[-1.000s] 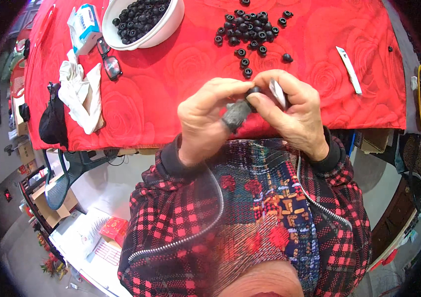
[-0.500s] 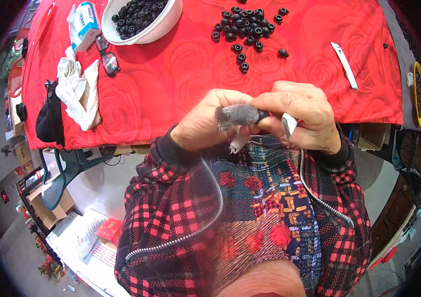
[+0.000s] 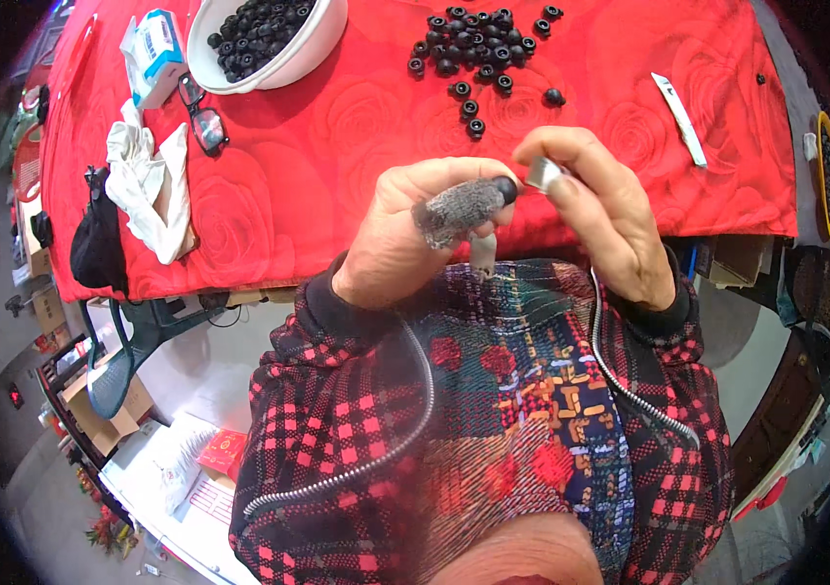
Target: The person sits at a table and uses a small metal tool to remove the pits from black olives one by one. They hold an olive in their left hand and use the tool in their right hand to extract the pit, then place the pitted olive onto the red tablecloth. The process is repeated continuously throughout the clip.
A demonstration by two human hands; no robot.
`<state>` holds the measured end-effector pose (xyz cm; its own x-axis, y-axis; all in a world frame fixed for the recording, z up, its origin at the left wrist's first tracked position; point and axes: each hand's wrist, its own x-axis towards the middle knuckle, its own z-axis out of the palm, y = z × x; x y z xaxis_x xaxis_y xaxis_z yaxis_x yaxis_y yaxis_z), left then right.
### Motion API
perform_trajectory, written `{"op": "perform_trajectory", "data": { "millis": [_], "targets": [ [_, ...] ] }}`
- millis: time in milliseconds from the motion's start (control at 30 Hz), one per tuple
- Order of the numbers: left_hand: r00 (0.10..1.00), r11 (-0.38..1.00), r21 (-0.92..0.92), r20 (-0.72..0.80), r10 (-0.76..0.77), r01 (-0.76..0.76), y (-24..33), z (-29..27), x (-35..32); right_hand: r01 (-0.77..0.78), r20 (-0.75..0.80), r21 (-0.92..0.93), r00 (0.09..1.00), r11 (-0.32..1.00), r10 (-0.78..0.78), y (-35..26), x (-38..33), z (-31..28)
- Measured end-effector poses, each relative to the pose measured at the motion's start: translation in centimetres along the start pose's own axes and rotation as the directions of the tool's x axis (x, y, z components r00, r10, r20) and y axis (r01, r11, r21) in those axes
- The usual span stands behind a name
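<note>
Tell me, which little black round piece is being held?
The small black piece pinched at the left hand fingertips, beside the right hand. The others lie on the red cloth or in the white bowl.

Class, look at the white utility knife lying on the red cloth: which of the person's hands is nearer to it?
Right. The right hand is just below-left of the utility knife; the left hand sits farther left, beyond the right.

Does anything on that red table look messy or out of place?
Mostly tidy. A heap of small black rings lies loose on the red cloth, with a few strays, while others fill the white bowl. A pair of glasses lies beside crumpled white gloves. Nothing looks broken.
</note>
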<state>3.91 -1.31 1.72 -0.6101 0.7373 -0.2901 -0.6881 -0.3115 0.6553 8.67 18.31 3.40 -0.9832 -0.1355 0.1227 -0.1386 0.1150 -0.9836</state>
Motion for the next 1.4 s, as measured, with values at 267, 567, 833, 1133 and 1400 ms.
{"op": "perform_trajectory", "data": {
  "millis": [267,567,833,1133,1400],
  "targets": [
    [1.000,0.999,0.025,0.008,0.024,-0.024,0.0,-0.7,0.6,0.081,0.027,-0.159,0.997,0.984,-0.078,1.2,0.9,-0.2],
    [1.000,0.998,0.049,-0.001,0.030,-0.030,0.1,-1.3,1.0,0.068,0.041,-0.145,0.997,0.987,-0.062,1.7,1.2,-0.5],
    [0.999,0.994,0.106,-0.033,0.042,-0.038,0.2,-1.2,1.1,0.079,0.044,-0.148,0.996,0.986,-0.073,1.9,1.5,-0.4],
    [1.000,0.998,0.058,0.001,0.030,-0.030,-0.1,-1.5,1.3,0.103,0.090,-0.159,0.992,0.982,-0.089,2.1,1.6,-0.8],
    [0.999,0.988,0.148,-0.010,0.035,-0.033,0.2,-1.4,1.3,0.130,0.116,-0.174,0.987,0.976,-0.110,2.3,1.9,-1.0]
  ]
}}
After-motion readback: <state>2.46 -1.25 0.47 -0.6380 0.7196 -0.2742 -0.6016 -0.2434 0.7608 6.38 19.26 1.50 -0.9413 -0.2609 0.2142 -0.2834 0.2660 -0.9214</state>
